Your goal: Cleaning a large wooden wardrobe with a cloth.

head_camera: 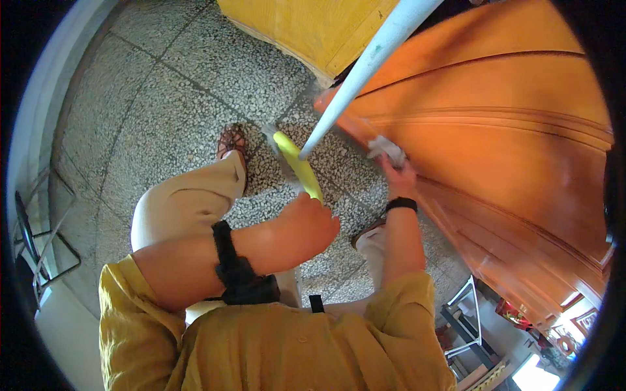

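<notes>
In my right hand [402, 177] is a crumpled whitish cloth [386, 149], pressed against the lower edge of a glossy orange-brown wooden cabinet [489, 127]. My left hand [309, 226] is curled into a fist in front of my body, with nothing visible in it. Just beyond the fist is the yellow-green head of a broom [299, 163] with grey bristles; the fist hides its near end. Whether hand and broom touch cannot be told. A pale blue pole [364, 73] rises from the broom head towards the upper right and leaves the view.
Yellow wooden furniture [313, 29] stands beyond the broom on the speckled terrazzo floor [161, 117]. My sandalled foot [232, 139] is left of the broom. A metal-framed chair [49, 234] is at the far left; a white metal frame [464, 317] stands lower right.
</notes>
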Tool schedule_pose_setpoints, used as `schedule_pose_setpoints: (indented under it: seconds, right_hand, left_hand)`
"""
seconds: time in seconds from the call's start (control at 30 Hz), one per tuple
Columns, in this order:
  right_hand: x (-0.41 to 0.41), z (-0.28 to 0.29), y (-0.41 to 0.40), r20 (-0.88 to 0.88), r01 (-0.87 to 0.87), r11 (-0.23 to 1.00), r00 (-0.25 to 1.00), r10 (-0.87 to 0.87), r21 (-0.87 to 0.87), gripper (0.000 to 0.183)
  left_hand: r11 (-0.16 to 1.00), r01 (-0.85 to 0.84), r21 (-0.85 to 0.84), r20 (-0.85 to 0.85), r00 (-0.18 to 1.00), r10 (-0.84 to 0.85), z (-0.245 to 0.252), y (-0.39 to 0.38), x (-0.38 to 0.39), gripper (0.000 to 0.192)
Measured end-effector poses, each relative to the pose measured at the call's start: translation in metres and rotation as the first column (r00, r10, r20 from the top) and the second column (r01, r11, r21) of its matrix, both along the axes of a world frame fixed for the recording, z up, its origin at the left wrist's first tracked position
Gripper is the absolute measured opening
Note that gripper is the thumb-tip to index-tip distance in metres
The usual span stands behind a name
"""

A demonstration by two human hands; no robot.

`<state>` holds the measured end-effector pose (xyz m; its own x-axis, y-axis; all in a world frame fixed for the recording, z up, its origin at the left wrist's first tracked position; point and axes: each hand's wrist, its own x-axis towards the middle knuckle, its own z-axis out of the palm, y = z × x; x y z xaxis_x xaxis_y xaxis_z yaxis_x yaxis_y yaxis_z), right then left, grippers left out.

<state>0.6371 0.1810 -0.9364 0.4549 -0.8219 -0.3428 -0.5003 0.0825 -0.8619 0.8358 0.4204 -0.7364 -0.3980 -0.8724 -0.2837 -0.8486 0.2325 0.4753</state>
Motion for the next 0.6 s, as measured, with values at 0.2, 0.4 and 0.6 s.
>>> schedule_pose_setpoints:
  seconds: [0.2, 0.4, 0.6]
  right_hand:
    - [0.113, 0.021, -0.011, 0.184, 0.114, 0.212, 0.212, -0.960, 0.971, 0.036]
    - [-0.008, 0.061, -0.004, 0.058, 0.148, 0.935, 0.989, -0.137, -0.322, 0.030]
    - [-0.162, 0.185, -0.051, 0.448, 0.517, 0.467, 0.171, -0.877, 0.717, 0.029]
  left_hand:
    - [0.991, -0.010, -0.130, -0.012, 1.000, 0.008, -0.010, -0.011, 0.001, 0.021]
    - [0.997, -0.009, -0.082, -0.035, 0.999, 0.007, 0.003, -0.032, 0.001, 0.016]
    - [0.980, -0.037, -0.194, -0.098, 0.995, 0.019, 0.019, -0.032, 0.005, 0.019]
